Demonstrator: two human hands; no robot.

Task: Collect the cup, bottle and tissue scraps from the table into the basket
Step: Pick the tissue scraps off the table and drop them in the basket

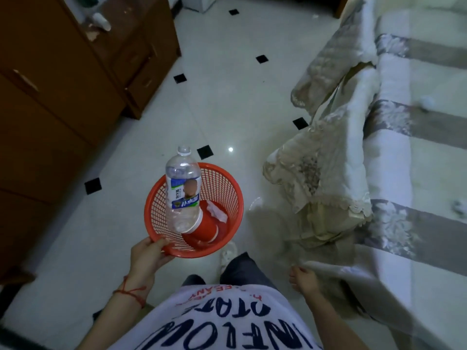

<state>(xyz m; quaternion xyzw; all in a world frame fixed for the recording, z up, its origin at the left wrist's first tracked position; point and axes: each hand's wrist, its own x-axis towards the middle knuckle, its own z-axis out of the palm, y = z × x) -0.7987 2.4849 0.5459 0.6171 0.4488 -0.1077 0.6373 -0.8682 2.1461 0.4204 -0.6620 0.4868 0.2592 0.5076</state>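
Observation:
My left hand [147,256] grips the near rim of a red plastic mesh basket [225,188], held over the floor. A clear plastic bottle [182,188] with a blue and white label stands inside it, its open neck poking above the rim. Its base sits in the mouth of a red paper cup [206,229] lying on its side in the basket. White tissue scraps [217,212] lie on the basket's bottom beside the cup. My right hand [304,280] hangs empty by my hip, fingers loosely apart. Two small white scraps, one [427,103] further off and one [458,207] nearer, lie on the table's cloth at right.
A table [404,173] with a striped cloth and lace trim fills the right side. A brown wooden cabinet [63,84] stands at left. The white tiled floor [227,84] with black diamond insets runs between them. My shoe [228,253] shows below the basket.

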